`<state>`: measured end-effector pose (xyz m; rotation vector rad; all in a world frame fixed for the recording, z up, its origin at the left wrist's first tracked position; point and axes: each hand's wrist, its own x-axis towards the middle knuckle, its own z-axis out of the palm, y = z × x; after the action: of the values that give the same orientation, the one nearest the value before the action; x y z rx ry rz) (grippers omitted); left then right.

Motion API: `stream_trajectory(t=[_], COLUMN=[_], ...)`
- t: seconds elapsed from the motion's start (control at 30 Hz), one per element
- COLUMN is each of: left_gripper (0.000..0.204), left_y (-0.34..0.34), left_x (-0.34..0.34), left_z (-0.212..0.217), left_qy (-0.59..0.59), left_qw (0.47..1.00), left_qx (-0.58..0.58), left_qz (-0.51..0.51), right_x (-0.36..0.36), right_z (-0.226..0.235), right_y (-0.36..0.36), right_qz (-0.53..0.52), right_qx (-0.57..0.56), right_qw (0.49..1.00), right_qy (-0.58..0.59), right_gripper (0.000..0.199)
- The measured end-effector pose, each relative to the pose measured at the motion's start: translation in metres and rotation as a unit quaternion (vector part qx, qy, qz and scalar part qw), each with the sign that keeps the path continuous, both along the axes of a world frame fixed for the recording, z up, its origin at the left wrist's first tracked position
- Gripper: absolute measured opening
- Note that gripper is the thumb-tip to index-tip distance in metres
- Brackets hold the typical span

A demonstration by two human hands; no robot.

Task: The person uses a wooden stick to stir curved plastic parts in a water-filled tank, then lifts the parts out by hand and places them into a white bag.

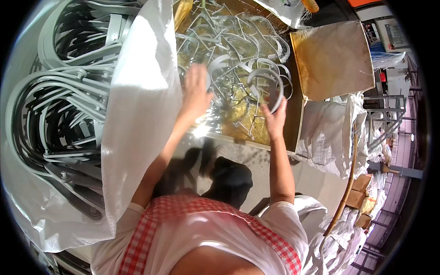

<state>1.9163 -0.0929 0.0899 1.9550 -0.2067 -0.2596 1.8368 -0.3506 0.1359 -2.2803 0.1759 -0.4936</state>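
My right hand (276, 120) is closed on a grey curved plastic band (269, 72), shaped like a hoop with a gap, and holds it up over a shallow bin (295, 133). Thin grey plastic strips (254, 30) lie tangled in the bin among clear, glossy film or liquid; glare hides which. Over the bin's left side is my left hand (197, 91), slightly blurred, fingers stretched out and thumb apart. No held thing shows in it. Another curved grey band (219, 62) lies just right of its fingers.
At left, a big white woven sack (137, 96) holds several stacked grey curved bands (59, 91). A brown board or carton flap (334, 59) stands right of the bin, above white sacks (325, 128). A bamboo pole (346, 192) leans at right, near cardboard boxes (357, 192).
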Motion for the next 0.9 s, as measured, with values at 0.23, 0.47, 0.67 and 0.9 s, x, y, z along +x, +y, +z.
stream_trajectory(t=[0.23, 0.47, 0.67, 0.9], left_gripper=[0.053, 0.033, 0.040, 0.054], left_y=[-0.017, 0.011, -0.004, 0.014], left_x=[-0.023, -0.004, -0.017, -0.016], left_z=[-0.006, 0.021, 0.034, 0.031], left_qy=[0.280, 0.293, 0.149, 0.307], left_qw=[0.874, 0.922, 0.980, 0.876], left_qx=[-0.395, -0.253, -0.102, -0.359], left_qz=[-0.047, -0.010, -0.081, -0.094], right_x=[-0.012, 0.006, 0.014, 0.028], right_z=[0.004, 0.031, 0.044, -0.011], right_y=[0.117, 0.020, 0.047, 0.101], right_qz=[0.201, 0.088, 0.347, 0.136], right_qx=[-0.209, -0.202, -0.410, 0.055], right_qw=[0.952, 0.964, 0.844, 0.982], right_qy=[0.101, 0.148, 0.002, -0.118], right_gripper=[0.062, 0.046, 0.026, 0.056])
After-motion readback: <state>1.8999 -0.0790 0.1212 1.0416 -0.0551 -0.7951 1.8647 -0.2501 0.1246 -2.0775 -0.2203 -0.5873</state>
